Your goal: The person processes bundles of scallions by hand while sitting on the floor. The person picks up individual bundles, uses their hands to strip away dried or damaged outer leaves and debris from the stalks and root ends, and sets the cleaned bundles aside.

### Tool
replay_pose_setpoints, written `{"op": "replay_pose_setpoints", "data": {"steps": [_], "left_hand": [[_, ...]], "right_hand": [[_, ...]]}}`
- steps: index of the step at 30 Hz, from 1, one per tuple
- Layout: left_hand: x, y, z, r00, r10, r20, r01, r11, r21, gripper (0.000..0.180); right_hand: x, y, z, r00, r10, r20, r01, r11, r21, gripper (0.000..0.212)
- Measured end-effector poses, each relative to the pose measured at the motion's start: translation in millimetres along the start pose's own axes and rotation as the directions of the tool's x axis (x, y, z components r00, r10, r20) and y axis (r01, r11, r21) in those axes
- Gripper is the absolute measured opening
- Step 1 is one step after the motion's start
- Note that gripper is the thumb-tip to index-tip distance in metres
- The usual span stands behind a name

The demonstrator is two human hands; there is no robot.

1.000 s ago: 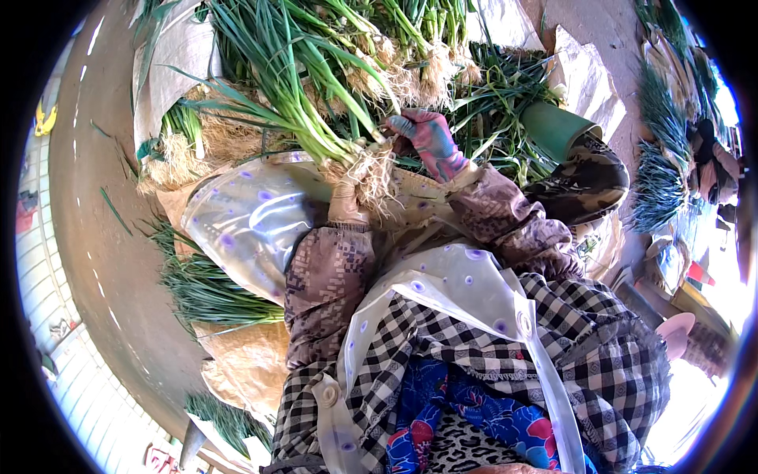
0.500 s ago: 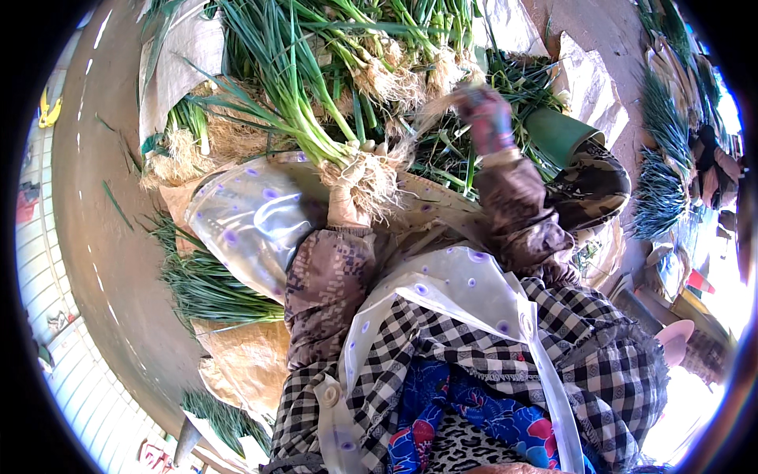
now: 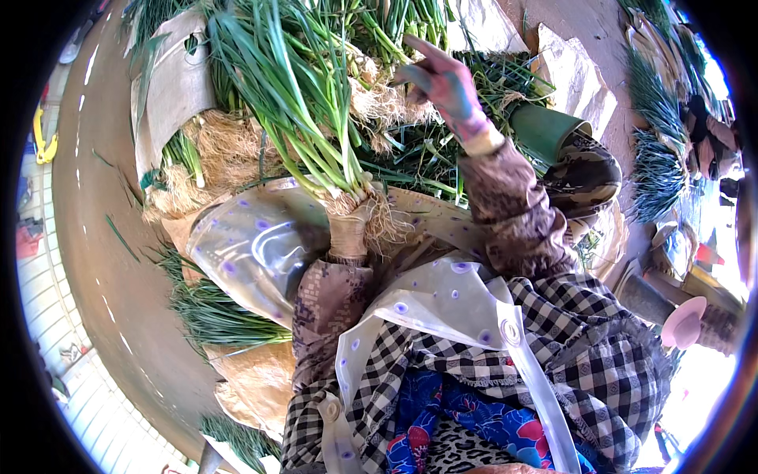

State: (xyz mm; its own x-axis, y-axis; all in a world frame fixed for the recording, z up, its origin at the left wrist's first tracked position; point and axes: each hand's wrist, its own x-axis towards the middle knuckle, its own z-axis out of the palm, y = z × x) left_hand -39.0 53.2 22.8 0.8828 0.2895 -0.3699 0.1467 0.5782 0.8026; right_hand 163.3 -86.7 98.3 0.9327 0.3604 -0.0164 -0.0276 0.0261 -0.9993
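A bunch of green onions rises from my left hand, white bases and stringy roots nearest me, long leaves leaning up and left. That hand wears a pale glove and is closed around the bunch near its root end; the roots partly cover its fingers. My right hand, in a coloured, stained glove, is raised to the right of the bunch, fingers apart and nothing visible in them. Just behind it lie more green onions with dry, tangled roots.
A clear dotted plastic apron covers my lap. Bundled onions lie at my left on brown sheeting. A green boot stands beyond my right forearm, near loose leaves. More onion bundles line the far right.
My right hand has moved up and slightly left, and its fingers have spread. The bunch in my left hand stands a little more upright, and the view has shifted slightly.
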Motion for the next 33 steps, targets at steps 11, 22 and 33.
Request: {"op": "replay_pose_setpoints", "data": {"steps": [11, 22, 33], "left_hand": [[-5.9, -26.0, -20.5, 0.991, -0.078, -0.109, 0.067, 0.992, -0.102, 0.043], [-6.6, -18.3, -6.8, 0.983, 0.054, -0.177, -0.051, 0.998, 0.021, 0.030], [-8.8, 0.6, -28.9, 0.950, -0.168, 0.263, 0.302, 0.707, -0.640, 0.035]], "right_hand": [[62.1, 15.3, 29.7, 0.942, -0.057, 0.330, 0.204, 0.878, -0.432, 0.024], [33.4, -18.9, -31.2, 0.950, -0.085, 0.302, 0.039, 0.987, 0.155, 0.022], [30.6, 93.0, -231.5, 0.810, 0.502, -0.303, -0.502, 0.861, 0.085, 0.033]]}}
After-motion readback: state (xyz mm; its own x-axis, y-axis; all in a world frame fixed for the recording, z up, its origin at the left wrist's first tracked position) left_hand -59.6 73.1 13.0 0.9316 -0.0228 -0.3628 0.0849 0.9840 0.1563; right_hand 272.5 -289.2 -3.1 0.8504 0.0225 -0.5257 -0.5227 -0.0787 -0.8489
